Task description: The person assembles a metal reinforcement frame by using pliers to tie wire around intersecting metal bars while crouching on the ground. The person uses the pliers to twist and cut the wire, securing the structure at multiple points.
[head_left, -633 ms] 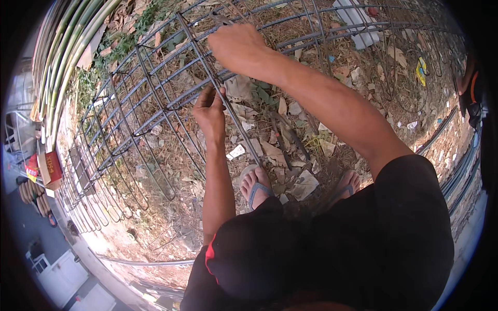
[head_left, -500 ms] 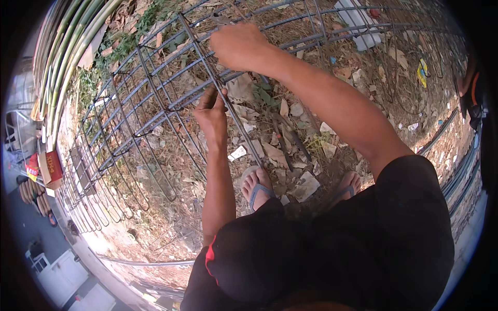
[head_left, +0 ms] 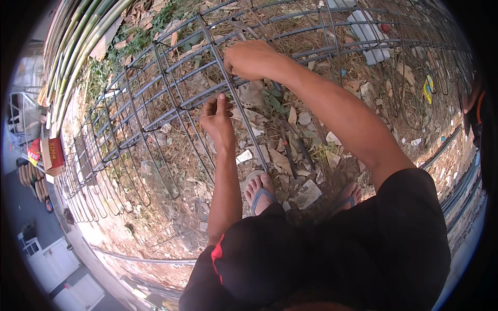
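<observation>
My right hand is closed in a fist against the upper part of a long steel bar of a rebar cage. What it holds, if anything, is hidden. Lower down, my left hand has its fingers curled and the thumb up, just left of that same bar. Nothing I can name shows in its fingers. Just beyond my right hand, a grey metal tool rests among the bars. On the ground between hands and feet lies a tool with two long dark handles, one partly red.
Hooked bar ends stick out toward me. Green bamboo poles are stacked at far left, above a red box. A white channel-shaped piece lies at far right. Rubble and dry leaves surround my sandalled feet.
My right hand has drawn back toward me, away from the grey tool, which shows more now. My left thumb has come off the bar. The whole view has shifted slightly.
</observation>
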### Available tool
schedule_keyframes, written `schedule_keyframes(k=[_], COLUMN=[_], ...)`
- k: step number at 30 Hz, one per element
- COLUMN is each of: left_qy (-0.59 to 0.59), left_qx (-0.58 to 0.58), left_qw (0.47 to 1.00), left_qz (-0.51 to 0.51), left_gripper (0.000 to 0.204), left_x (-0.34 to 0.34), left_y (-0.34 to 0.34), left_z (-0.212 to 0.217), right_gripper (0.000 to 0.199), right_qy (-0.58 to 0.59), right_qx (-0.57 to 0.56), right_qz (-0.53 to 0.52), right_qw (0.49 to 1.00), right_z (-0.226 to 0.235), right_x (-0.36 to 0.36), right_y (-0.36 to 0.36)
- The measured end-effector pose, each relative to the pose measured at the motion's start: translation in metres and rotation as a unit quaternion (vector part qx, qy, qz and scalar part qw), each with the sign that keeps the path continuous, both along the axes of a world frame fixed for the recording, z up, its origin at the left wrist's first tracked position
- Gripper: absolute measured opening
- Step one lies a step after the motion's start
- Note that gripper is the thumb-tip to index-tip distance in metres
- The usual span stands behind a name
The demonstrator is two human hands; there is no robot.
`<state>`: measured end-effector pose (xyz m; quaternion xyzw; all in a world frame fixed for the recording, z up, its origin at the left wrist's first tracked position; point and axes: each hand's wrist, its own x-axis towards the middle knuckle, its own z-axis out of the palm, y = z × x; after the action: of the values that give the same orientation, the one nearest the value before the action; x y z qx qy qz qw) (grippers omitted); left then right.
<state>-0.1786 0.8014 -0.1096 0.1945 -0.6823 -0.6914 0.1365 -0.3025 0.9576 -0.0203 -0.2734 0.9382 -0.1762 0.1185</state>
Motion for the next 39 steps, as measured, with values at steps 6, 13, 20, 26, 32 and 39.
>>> schedule_keyframes(k=[6, 13, 20, 26, 32, 39], left_qy=[0.061, 0.089, -0.083, -0.101, -0.045, -0.062], left_qx=[-0.283, -0.445, -0.401, -0.517, -0.423, -0.098], left_qw=[0.956, 0.884, 0.868, 0.764, 0.868, 0.990], left_qz=[-0.043, -0.117, -0.281, -0.372, -0.259, -0.078], left_gripper=[0.017, 0.014, 0.024, 0.029, 0.032, 0.035], left_x=[0.002, -0.020, -0.088, -0.119, -0.086, -0.021], left_y=[-0.003, -0.003, -0.024, -0.016, -0.030, -0.008], left_z=[0.023, 0.079, 0.105, 0.110, 0.107, 0.059], right_gripper=[0.013, 0.018, 0.031, 0.033, 0.030, 0.031], right_qy=[0.117, 0.045, -0.039, -0.076, 0.025, -0.098], right_qx=[-0.008, -0.038, -0.184, -0.126, -0.026, -0.073], right_qz=[-0.010, -0.074, -0.097, -0.125, -0.081, -0.090], right_qw=[0.993, 0.996, 0.977, 0.981, 0.996, 0.988], right_z=[0.000, 0.011, 0.009, 0.018, 0.016, -0.012], right_x=[0.009, 0.020, 0.039, 0.040, 0.030, 0.002], right_y=[-0.002, -0.004, -0.010, -0.017, -0.025, -0.018])
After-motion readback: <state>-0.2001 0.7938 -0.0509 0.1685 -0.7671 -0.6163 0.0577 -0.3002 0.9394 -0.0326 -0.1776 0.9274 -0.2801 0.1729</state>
